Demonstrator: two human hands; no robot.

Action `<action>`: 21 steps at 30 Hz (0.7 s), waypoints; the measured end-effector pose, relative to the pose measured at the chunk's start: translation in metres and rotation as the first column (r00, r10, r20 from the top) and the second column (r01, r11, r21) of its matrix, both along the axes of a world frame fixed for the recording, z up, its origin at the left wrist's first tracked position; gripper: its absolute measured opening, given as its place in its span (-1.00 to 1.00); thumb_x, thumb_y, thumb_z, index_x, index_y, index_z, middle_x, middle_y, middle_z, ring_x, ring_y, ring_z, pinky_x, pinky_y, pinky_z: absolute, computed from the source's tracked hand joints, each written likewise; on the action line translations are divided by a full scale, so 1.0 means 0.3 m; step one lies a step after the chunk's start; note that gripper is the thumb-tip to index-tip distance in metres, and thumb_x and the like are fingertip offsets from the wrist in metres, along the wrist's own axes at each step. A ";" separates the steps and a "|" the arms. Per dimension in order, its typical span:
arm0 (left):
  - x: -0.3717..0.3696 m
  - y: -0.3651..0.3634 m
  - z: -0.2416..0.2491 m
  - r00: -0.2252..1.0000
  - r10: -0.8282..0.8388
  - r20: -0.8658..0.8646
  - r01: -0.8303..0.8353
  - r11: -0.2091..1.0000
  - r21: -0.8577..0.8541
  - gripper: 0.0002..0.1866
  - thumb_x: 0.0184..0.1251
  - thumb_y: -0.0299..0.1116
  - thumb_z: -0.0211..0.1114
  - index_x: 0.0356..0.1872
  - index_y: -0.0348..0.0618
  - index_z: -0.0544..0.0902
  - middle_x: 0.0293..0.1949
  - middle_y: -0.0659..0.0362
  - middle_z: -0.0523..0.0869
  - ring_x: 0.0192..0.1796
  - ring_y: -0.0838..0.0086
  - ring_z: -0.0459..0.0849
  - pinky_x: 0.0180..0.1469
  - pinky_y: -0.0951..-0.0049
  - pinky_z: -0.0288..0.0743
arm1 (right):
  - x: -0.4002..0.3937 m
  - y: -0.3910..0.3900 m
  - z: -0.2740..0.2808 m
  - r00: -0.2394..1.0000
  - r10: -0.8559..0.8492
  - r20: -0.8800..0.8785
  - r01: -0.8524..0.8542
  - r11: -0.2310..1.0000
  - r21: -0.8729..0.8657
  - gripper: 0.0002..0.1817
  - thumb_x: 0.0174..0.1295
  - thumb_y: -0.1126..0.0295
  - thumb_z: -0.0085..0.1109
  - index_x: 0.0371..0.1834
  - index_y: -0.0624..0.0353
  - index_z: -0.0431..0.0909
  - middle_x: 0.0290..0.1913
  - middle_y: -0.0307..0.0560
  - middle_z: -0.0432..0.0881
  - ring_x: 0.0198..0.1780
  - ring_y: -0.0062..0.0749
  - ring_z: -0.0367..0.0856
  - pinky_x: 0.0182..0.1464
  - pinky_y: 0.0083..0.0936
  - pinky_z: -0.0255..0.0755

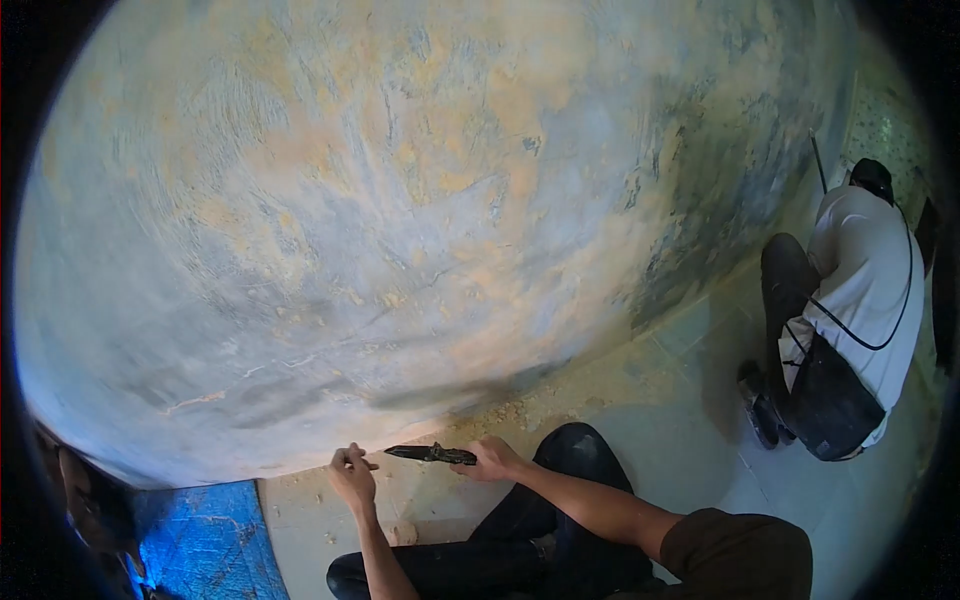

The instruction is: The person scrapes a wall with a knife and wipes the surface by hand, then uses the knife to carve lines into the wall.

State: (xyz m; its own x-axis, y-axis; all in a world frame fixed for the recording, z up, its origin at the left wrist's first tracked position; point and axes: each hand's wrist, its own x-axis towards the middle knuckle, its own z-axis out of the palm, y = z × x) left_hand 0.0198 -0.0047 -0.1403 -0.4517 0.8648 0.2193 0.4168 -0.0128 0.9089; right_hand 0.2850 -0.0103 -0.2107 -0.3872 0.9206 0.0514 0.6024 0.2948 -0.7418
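Note:
My right hand (493, 460) is closed around the handle of a black folding knife (430, 454). The knife lies level, its dark blade open and pointing left toward my left hand. My left hand (352, 476) is just beyond the blade tip, near the foot of a patchy plastered wall (400, 250). Its fingers are bent and a little apart, and I see nothing held in them. The wall's surface is scuffed grey, yellow and orange, with a pale crack low on the left.
Crumbs of plaster (520, 410) lie on the tiled floor along the wall's foot. A blue sheet (212, 540) covers the floor at lower left. At right a person (865, 270) in a white top squats facing the wall, with a black bag (838, 400). My crossed legs (585, 500) are below my hands.

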 end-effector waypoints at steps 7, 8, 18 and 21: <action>-0.047 -0.016 0.435 0.904 0.328 -0.276 -0.169 0.864 0.474 -0.58 0.42 -0.31 0.35 -0.60 -0.28 0.43 -0.64 0.14 0.51 -0.67 0.50 0.41 -0.55 0.40 0.27 | 0.021 0.022 -0.030 0.990 -0.101 -0.099 0.117 0.978 0.170 -0.51 0.19 -0.14 0.26 -0.29 0.12 0.67 -0.57 0.07 0.60 -0.47 0.05 0.66 -0.36 -0.08 0.48; -0.018 -0.008 0.567 0.842 0.382 -0.380 -0.121 0.822 0.557 -0.57 0.39 -0.34 0.39 -0.62 -0.25 0.39 -0.66 0.16 0.45 -0.66 0.50 0.30 -0.54 0.37 0.20 | 0.023 0.019 -0.015 0.979 -0.119 -0.164 0.145 0.976 0.160 -0.53 0.19 -0.12 0.28 -0.33 0.12 0.66 -0.61 0.04 0.58 -0.52 0.01 0.63 -0.39 -0.11 0.45; 0.313 0.395 1.716 0.559 0.786 -0.265 0.258 0.140 0.956 -0.36 0.47 0.15 0.16 0.32 -0.12 0.43 0.34 0.04 0.49 0.44 0.19 0.34 0.48 0.10 0.05 | 0.068 -0.014 -0.017 0.926 -0.181 -0.332 0.228 0.968 0.108 -0.50 0.25 -0.11 0.28 -0.48 0.16 0.61 -0.67 -0.07 0.49 -0.61 -0.25 0.53 -0.51 -0.26 0.32; 0.318 0.579 1.744 0.475 0.783 -0.401 0.354 0.248 0.902 -0.30 0.52 0.22 -0.08 0.51 0.05 0.25 0.52 0.16 0.30 0.58 0.26 0.15 0.60 0.15 -0.12 | 0.100 -0.001 0.007 0.878 -0.252 -0.406 0.333 0.933 0.140 -0.45 0.30 -0.14 0.21 -0.54 0.16 0.58 -0.68 -0.14 0.48 -0.64 -0.34 0.45 -0.54 -0.28 0.27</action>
